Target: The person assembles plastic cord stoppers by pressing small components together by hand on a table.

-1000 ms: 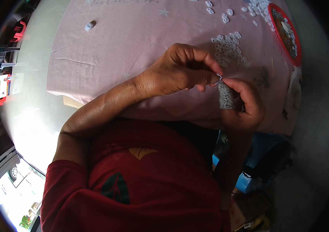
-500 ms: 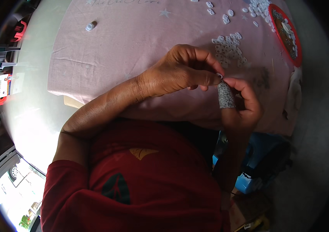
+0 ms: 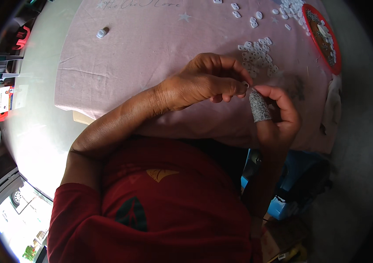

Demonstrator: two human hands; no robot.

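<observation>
My left hand [image 3: 210, 83] reaches over the pink cloth with thumb and forefinger pinched on a small white piece [image 3: 246, 84], mostly covered by the fingertips. Just to its right is my right hand [image 3: 280, 111], its thumb wearing a grey speckled finger sleeve [image 3: 260, 105]. The right thumb and forefinger tips come together close to the white piece; anything between them is too small to make out. A narrow gap separates the two hands' fingertips. Beyond them lies a cluster of small white pieces with holes [image 3: 256, 53].
Pink printed cloth [image 3: 120, 65] covers the table. At the far right a red-rimmed tray [image 3: 338, 63] holds small metal bits and white pieces, with a white heap [image 3: 289, 8] beside it. A small white cylinder [image 3: 101, 33] stands far left. Below the table's right side is a blue object [image 3: 305, 175].
My right thumb and hand have shifted slightly right, and the fingertips of both hands have come a little apart. My left hand keeps its pinch on the white piece.
</observation>
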